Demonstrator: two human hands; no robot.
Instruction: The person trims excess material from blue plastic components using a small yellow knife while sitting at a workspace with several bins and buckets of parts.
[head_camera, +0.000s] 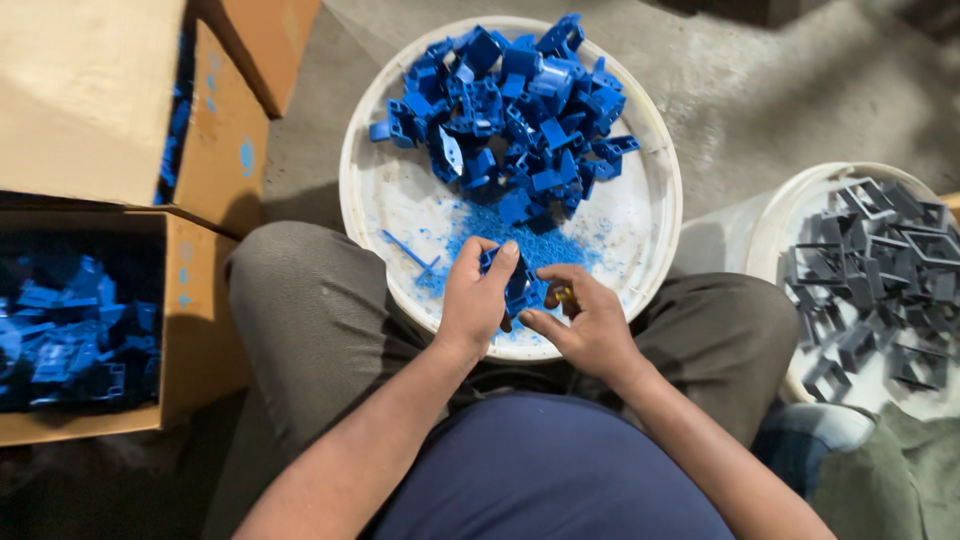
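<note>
We see a white basin (640, 230) heaped with blue plastic parts (520, 110); over its near rim our left hand (475, 300) grips one angular blue part (518, 285), while our right hand (585, 320) pinches a small yellowish tool (562, 295)

Both hands (478, 300) (585, 320) close together, fingers curled

A grey concrete floor (760, 90) spreads beyond the hands. Brown cardboard boxes (90, 100) stand well to their left, a grey-green cloth (890, 480) lies low to their right. Light is dim, even.
</note>
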